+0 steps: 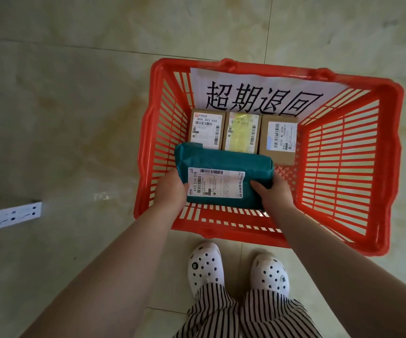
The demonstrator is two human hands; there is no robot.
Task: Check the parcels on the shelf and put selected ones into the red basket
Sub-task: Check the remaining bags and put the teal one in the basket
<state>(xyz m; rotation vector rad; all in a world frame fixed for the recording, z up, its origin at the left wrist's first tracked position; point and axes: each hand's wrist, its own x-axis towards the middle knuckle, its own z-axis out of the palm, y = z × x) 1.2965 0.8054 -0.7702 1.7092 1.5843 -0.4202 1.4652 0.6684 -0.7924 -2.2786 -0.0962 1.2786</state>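
A: Where is the teal parcel (223,164) sitting right now?

B: It is hanging inside the red basket (348,164), over the near half, with both hands on it. The left hand (170,189) is gripping its left end, thumb lying on top beside the white shipping label (215,182). The right hand (273,191) is clamping the right end, thumb pressing on the label's edge and fingers curling underneath.

A: Which way is it lying?

B: Its long axis is running left to right across the basket, roughly parallel to the near wall. The label is facing up, with its printed lines running the same way as the parcel. Whether the parcel is touching the basket bottom, I cannot tell.

A: What else is lying in there?

B: Three small cardboard boxes are sitting side by side along the far wall: the left box (205,130), the middle box (242,132) with a yellowish strip on top, and the right box (278,140). The teal parcel's far edge is overlapping the near ends of the left and middle ones. A white paper sign (263,93) with large black characters is leaning against the far wall.

A: And the basket itself?

B: It is standing on the tiled floor (75,118), just ahead of the person's white clogs (205,264).
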